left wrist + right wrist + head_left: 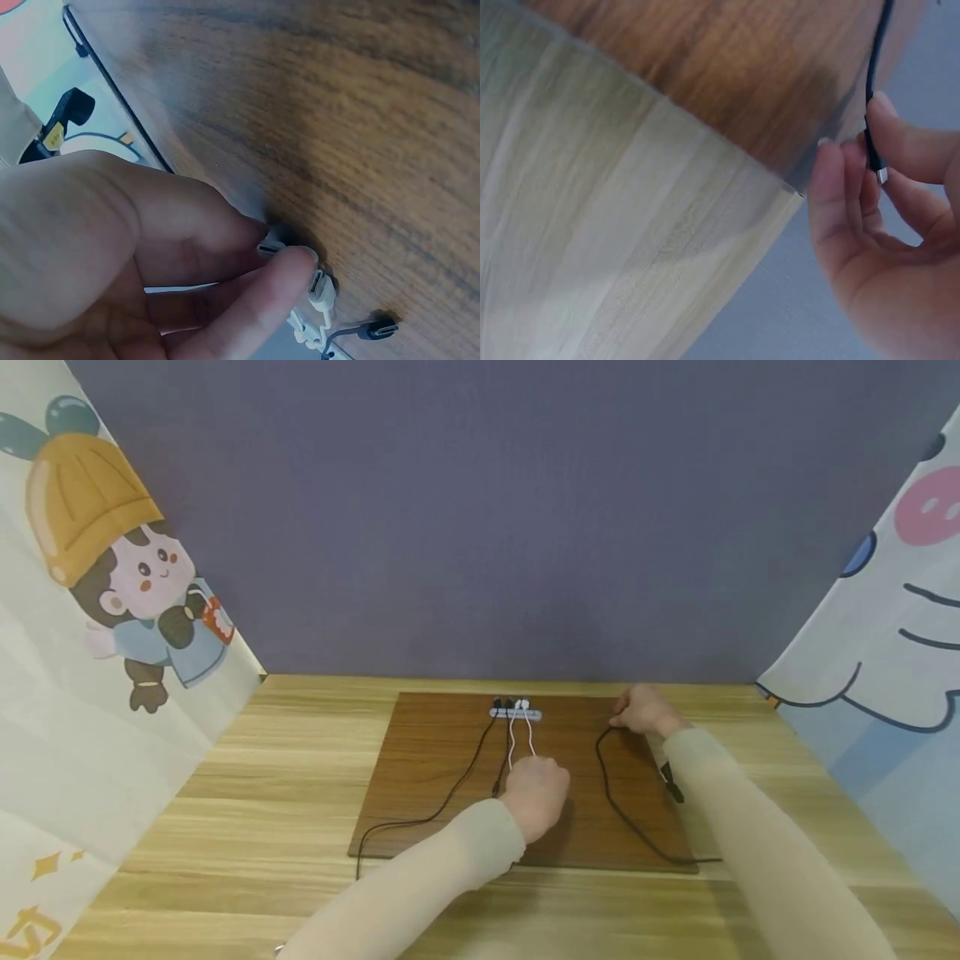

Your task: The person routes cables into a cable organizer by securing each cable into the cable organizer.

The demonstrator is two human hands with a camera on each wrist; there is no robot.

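My left hand [536, 793] is low over the brown board, pinching the plug of a white charging cable [270, 247] between thumb and fingertip in the left wrist view. Beside it lie a second white plug [321, 291] and a black plug [379, 328]. At the board's far right corner, my right hand [647, 710] pinches the end of a black charging cable [606, 777]. Its small silver plug [882, 176] pokes out below the fingers. A pale blue cable holder [515, 714] near the board's far edge has two black and two white cables in its slots.
The brown board [427, 735] lies on a light wooden table [247, 810]. A loose black cable [450, 797] curves across the board's left side and over its near edge. A grey panel [480, 527] stands behind; printed cloths hang at both sides.
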